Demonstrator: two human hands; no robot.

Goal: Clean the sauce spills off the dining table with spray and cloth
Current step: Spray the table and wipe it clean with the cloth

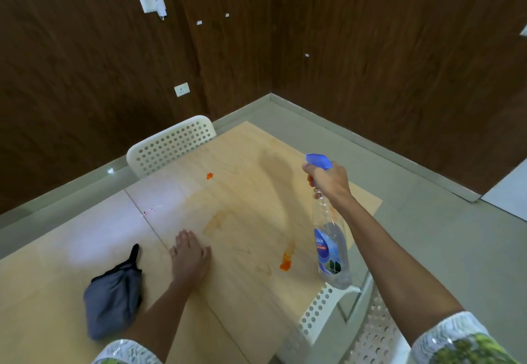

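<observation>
The light wooden dining table (245, 292) carries orange sauce: a small blob (210, 176) near its far edge, a bigger blob with a streak (286, 261) near the right edge, and a faint smear (217, 219) between them. My right hand (329, 176) grips the neck and blue trigger head of a clear spray bottle (332, 249), held in the air above the table's right side. My left hand (189, 254) rests flat on the tabletop with fingers straight. A crumpled grey cloth (112, 303) lies on the table left of that hand, untouched.
A white perforated chair (171, 147) stands at the far side of the table, another white perforated chair (359, 323) at the near right. Dark wood-panelled walls with sockets (182, 89) meet in a corner behind. Grey floor (427, 235) runs along the right.
</observation>
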